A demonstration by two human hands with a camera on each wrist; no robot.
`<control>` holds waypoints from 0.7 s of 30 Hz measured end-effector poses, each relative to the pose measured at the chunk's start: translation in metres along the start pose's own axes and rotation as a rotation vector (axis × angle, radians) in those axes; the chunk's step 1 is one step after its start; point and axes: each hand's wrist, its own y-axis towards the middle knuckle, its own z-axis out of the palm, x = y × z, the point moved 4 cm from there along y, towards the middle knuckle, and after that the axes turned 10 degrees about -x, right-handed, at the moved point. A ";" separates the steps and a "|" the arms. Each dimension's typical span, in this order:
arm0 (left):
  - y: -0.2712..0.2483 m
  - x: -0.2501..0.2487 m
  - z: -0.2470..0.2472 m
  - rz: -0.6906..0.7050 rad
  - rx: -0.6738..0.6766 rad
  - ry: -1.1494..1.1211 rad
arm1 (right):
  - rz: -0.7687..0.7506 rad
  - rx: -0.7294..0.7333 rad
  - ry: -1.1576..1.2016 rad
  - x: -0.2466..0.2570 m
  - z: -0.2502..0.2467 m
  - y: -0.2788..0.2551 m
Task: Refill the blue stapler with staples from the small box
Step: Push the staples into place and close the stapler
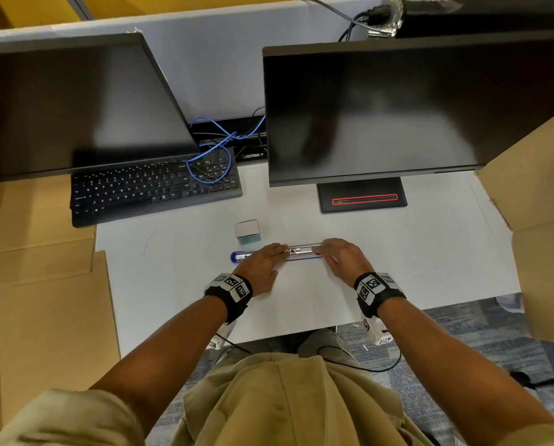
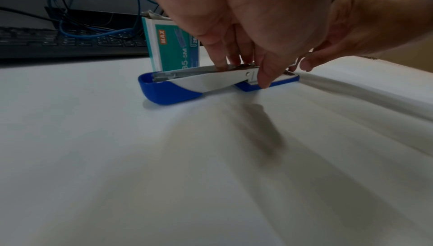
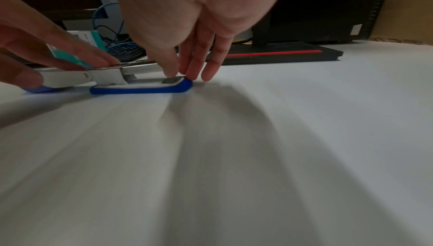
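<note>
The blue stapler lies swung open flat on the white desk, its blue-and-white handle to the left and its blue base to the right. My left hand pinches it at the hinge, fingers on the metal channel and thumb on the near side. My right hand touches the right end with straight fingertips beside the anvil plate. The small teal-and-white staple box stands upright just behind the stapler's left half. I see no loose staples.
A black keyboard with a blue cable looped over it sits at the back left under a dark monitor. A second monitor's base stands behind the stapler to the right. Cardboard sheets flank the desk on both sides.
</note>
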 end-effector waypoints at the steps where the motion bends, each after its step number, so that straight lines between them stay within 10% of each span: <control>1: -0.002 0.003 -0.003 -0.025 -0.017 0.002 | 0.009 0.000 0.011 -0.002 0.000 0.000; 11: -0.030 0.042 -0.023 -0.234 -0.048 0.391 | 0.062 0.035 0.015 0.004 0.005 0.010; 21: -0.045 0.038 -0.031 -0.335 -0.069 0.096 | 0.064 0.120 -0.032 0.003 0.004 0.017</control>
